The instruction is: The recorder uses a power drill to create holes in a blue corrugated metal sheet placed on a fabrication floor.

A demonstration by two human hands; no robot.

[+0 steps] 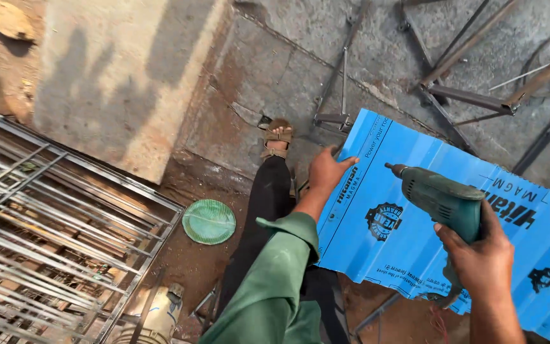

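Right grip [479, 255] wrapped round green electric drill [444, 200], held above blue corrugated roofing sheet [402, 236]. Left grip [326, 172] pressed flat on sheet's near edge. Open concrete floor [128, 76] beyond; metal grille [46, 236] left.

There is only one view, from the camera on my head. It looks steeply down past my chest to the ground. The blue corrugated sheet [453, 210] lies close below it, right of centre. The metal grille [52, 223] fills the lower left corner, left of this sheet. The paved floor [326, 57] is beyond the sheet, farther away.
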